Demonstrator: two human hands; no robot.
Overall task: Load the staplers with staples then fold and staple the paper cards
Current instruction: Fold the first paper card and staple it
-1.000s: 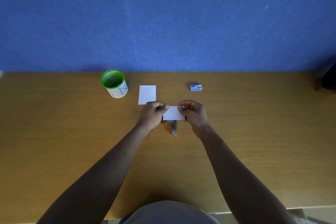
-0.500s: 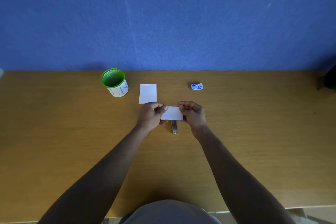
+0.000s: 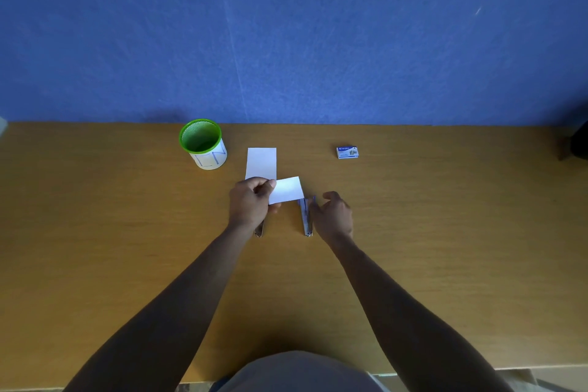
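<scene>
Blue wall rising behind a wooden table bearing stapling materials.
Left hand is pinching a folded card above centre; right hand, fingers relaxed, is hovering beside a stapler. A green pot, flat card and staple box are sitting farther back.

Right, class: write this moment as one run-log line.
left hand: pinches folded card | right hand: open, beside stapler | spare card: flat on table
</scene>
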